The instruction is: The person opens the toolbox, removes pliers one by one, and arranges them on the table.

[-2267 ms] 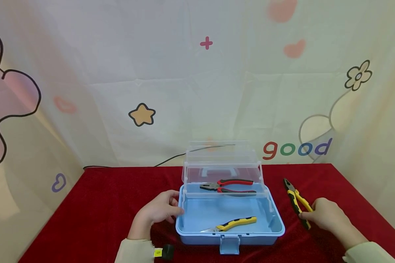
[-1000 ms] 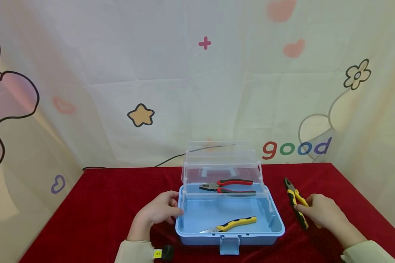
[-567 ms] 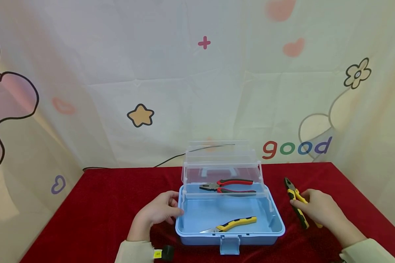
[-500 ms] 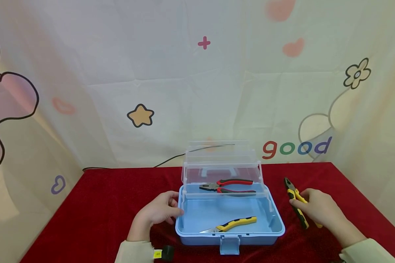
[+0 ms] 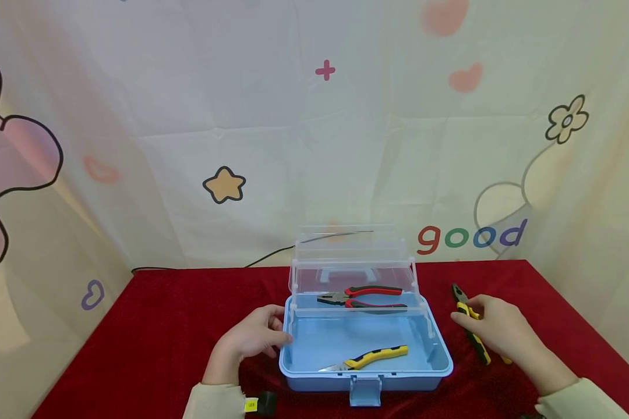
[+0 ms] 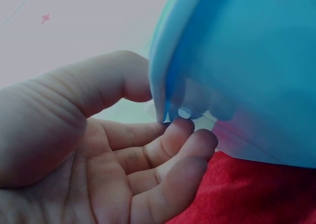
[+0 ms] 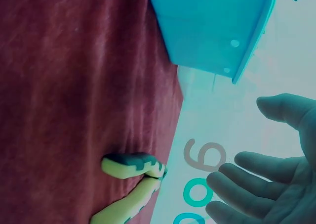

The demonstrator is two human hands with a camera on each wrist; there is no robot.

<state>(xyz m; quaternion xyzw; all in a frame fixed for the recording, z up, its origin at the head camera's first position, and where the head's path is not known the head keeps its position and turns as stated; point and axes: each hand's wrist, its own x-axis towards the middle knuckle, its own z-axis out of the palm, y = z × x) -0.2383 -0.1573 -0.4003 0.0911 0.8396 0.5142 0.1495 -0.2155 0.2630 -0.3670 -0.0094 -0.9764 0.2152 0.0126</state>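
A light blue toolbox (image 5: pixel 314 382) stands with its clear lid raised at the back. My left hand (image 5: pixel 254 334) grips its left rim, thumb on the rim (image 6: pixel 158 61) and fingers beneath. Red-and-black pliers (image 5: pixel 374 290) lie on the clear upper tray. In the box's bottom lies a yellow-and-black handled tool (image 5: pixel 380 355), its metal head partly hidden by the front wall. Right of the box, yellow-and-black pliers (image 5: pixel 477 346) rest on the cloth, handles spread. Above them hovers my right hand (image 5: pixel 503 329), fingers extended; the right wrist view shows this hand (image 7: pixel 266 179) apart from the pliers (image 7: pixel 131 167).
A red cloth (image 5: pixel 178 326) covers the table. Behind it hangs a pale printed curtain (image 5: pixel 272 145), with a thin black cable (image 5: pixel 269 254) along the table's back edge. The box's front latch (image 5: pixel 366 391) hangs down.
My right hand has let go of the yellow-and-black pliers' handles and moved up and left over them toward their head. The left hand keeps its place on the toolbox rim.
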